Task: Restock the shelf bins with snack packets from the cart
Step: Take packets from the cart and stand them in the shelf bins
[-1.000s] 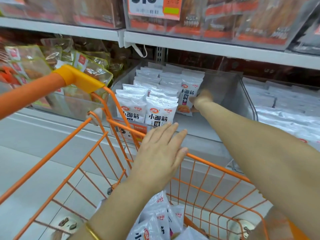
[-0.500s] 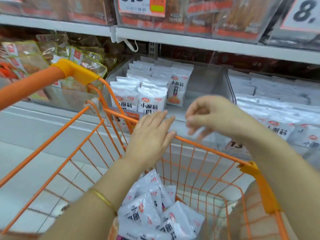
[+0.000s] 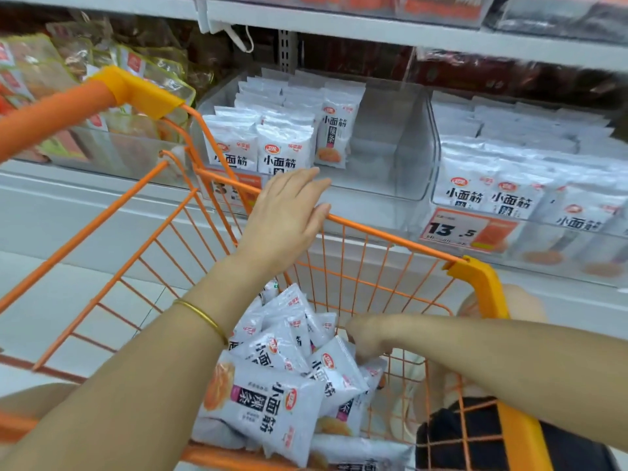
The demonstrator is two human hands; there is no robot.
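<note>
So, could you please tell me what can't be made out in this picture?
All in the head view:
- right hand: fingers buried among the snack packets in the cart; grip unclear.
- Middle bin's price tag: digits crossed by the cart's wires.
- top-shelf goods: cut off by the upper edge, blurred.

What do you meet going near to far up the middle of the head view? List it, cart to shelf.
Loose snack packets piled in the cart → left hand resting on the cart's far rim → half-filled clear bin on the shelf.
</note>
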